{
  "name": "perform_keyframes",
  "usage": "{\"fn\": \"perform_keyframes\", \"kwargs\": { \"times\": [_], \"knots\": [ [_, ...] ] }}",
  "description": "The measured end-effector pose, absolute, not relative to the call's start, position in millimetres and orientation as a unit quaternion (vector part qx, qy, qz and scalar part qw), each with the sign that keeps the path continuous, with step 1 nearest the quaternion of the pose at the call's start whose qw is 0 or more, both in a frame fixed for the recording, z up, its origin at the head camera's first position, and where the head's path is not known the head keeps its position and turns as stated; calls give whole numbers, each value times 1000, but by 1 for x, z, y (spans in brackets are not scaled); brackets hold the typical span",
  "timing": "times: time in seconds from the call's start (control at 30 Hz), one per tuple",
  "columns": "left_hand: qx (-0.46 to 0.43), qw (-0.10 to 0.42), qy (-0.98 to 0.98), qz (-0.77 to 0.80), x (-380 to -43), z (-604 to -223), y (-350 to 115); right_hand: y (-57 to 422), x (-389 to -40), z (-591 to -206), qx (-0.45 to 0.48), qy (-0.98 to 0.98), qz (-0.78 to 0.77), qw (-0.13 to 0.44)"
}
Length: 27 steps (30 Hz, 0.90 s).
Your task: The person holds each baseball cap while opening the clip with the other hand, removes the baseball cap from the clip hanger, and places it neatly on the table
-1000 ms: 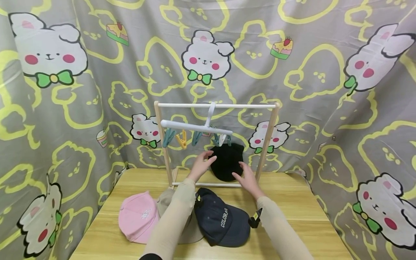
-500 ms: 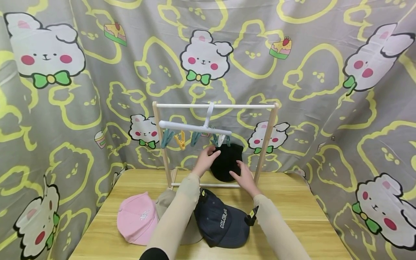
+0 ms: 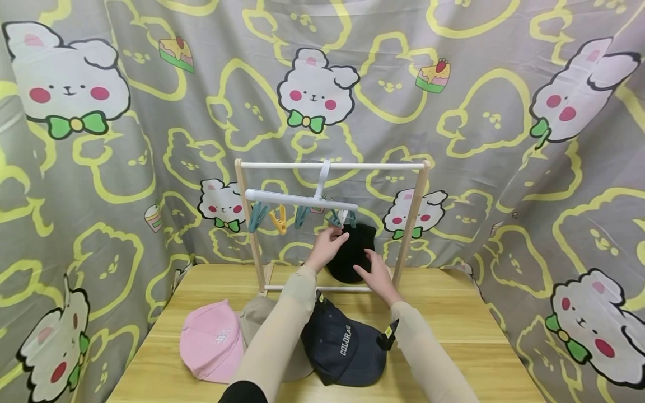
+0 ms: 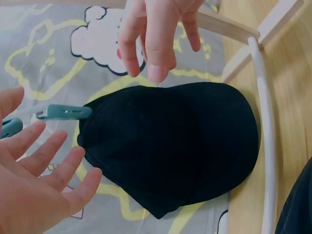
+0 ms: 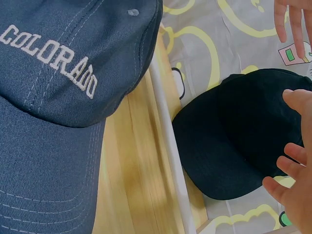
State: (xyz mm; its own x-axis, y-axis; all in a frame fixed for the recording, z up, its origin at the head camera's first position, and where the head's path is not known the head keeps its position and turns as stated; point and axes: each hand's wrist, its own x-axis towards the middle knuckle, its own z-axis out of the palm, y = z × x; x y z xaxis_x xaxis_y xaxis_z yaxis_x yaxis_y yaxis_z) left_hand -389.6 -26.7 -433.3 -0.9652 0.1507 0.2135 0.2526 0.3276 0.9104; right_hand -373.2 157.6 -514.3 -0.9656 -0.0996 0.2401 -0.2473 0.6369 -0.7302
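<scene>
A black cap (image 3: 347,260) hangs brim down from the white hanger (image 3: 302,198). In the left wrist view a teal clothespin (image 4: 66,112) bites the cap's upper edge. My left hand (image 3: 326,249) is at the cap's upper left, fingers spread and relaxed around nothing, as the left wrist view shows. On the other side, my right hand (image 3: 378,276) is beside the cap's lower right with fingers loosely bent, holding nothing. More clothespins hang along the hanger: teal ones, a yellow one (image 3: 279,218) and a white one (image 3: 343,217).
The hanger hooks over the top rail of a wooden rack (image 3: 413,218) on the table (image 3: 453,336). In front lie a pink cap (image 3: 211,341), a beige cap (image 3: 257,310) partly behind my left arm, and a navy COLORADO cap (image 3: 342,347). A patterned curtain (image 3: 484,168) surrounds the table.
My left hand has moved a little right, now overlapping the black cap's left edge. My right hand has shifted slightly left. The black cap stays hanging.
</scene>
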Motion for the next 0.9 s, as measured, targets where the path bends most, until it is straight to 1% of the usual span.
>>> {"fn": "perform_keyframes", "kwargs": {
  "times": [0.17,0.33,0.43,0.9],
  "knots": [
    [-123,31,-821,-557,-390,-433,-19,157,-372,-515,101,-895,423,96],
    [-133,1,-823,-552,-389,-433,-11,157,-373,-516,100,-893,429,95],
    [-137,-9,-822,-553,-388,-433,-7,157,-373,-516,101,-893,429,93],
    [-122,3,-788,-603,-394,-422,-4,161,-370,-517,104,-887,441,88]
  ]
}}
